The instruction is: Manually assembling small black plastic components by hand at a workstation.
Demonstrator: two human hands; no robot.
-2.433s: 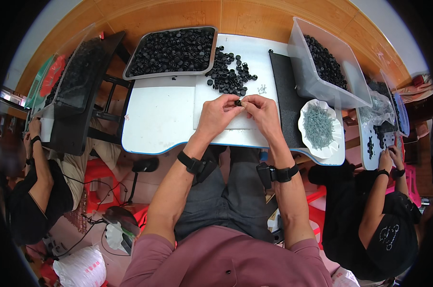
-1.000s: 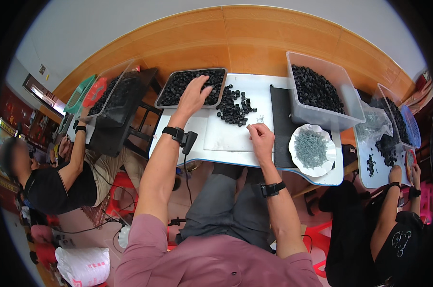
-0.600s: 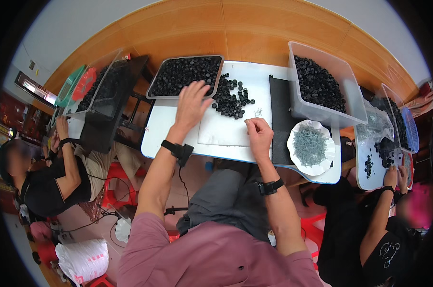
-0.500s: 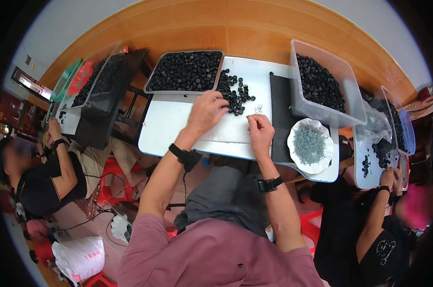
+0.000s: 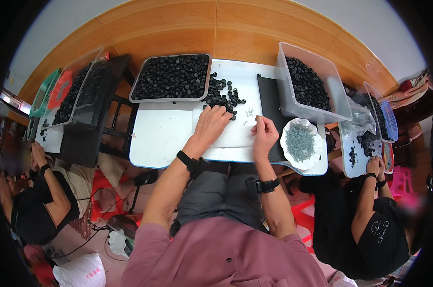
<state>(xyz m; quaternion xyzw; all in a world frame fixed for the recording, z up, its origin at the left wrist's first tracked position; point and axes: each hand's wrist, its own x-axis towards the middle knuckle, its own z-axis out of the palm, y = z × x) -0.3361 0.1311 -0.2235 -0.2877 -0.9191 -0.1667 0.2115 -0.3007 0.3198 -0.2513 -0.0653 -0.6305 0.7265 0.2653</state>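
My left hand (image 5: pixel 212 125) reaches to the near end of a loose heap of small black caps (image 5: pixel 221 98) on the white table (image 5: pixel 161 136). Its fingers are stretched out, the tips at the caps. Right of it, my right hand (image 5: pixel 265 137) is raised over the table with thumb and forefinger pinched; whatever they hold is too small to make out. A few tiny pale metal pieces (image 5: pixel 249 112) lie on the table between the hands, near the right fingertips.
A metal tray (image 5: pixel 136 100) of black caps stands at the back left. At right are a clear plastic bin (image 5: pixel 340 115) of black parts, a black mat (image 5: pixel 270 93) and a white scalloped dish (image 5: pixel 317 160) of thin grey pieces. Co-workers sit at tables on both sides.
My left hand has moved down and right to the near end of the cap heap. My right hand stays pinched. The whole view has shifted a little.
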